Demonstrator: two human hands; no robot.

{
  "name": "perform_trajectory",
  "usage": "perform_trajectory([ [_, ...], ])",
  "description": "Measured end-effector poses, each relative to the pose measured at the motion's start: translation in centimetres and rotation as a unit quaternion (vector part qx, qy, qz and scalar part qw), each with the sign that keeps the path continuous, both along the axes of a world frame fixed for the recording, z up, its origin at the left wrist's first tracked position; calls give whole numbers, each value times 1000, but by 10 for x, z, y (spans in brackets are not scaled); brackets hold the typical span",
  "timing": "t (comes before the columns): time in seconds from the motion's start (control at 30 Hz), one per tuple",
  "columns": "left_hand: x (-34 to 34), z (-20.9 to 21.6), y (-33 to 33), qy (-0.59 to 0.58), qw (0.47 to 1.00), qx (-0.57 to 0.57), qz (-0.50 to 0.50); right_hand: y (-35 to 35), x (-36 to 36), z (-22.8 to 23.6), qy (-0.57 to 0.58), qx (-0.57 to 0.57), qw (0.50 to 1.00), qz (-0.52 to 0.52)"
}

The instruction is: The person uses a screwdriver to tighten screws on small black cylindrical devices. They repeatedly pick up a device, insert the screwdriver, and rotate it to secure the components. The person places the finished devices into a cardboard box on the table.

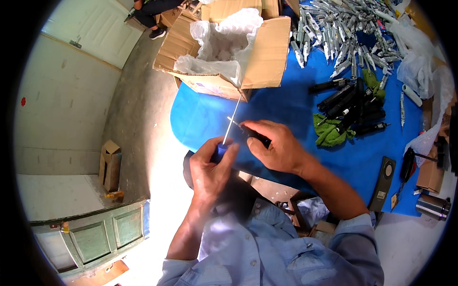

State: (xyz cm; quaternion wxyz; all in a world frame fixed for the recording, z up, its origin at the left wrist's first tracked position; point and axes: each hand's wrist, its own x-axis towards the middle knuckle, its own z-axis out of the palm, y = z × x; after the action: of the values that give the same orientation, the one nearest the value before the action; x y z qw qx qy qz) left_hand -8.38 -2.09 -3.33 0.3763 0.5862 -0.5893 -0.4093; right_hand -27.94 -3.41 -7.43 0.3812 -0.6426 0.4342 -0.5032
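My left hand (206, 174) is closed around the blue handle (219, 153) of a thin tool that looks like a screwdriver. Its long metal shaft (232, 119) points up and away toward the box. In my right hand (282, 150) is a slim black tool (257, 137), pinched between thumb and fingers. A thin pale tip at its front end crosses the shaft; I cannot tell whether the two touch. Both hands are above the near edge of the blue-covered table (191, 117).
An open cardboard box (267, 59) lined with white plastic stands just beyond my hands. Many grey and white pen-shaped pieces (334, 31) are heaped at the far right. Nearer lie black tools (341, 101) on green cloths (329, 134). A metal cylinder (429, 206) is at right. Another person (157, 12) sits far left.
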Motion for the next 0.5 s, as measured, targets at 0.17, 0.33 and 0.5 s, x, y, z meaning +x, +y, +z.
perform_trajectory([
  [0.17,-21,-8,-9,-39,999,-3,27,0,5,-2,-1,-69,998,-8],
  [0.33,-23,-16,-10,53,998,35,30,0,0,-6,-4,-55,998,4],
  [0.5,-30,-14,-11,161,983,76,41,-2,-4,-1,-26,-36,999,30],
])
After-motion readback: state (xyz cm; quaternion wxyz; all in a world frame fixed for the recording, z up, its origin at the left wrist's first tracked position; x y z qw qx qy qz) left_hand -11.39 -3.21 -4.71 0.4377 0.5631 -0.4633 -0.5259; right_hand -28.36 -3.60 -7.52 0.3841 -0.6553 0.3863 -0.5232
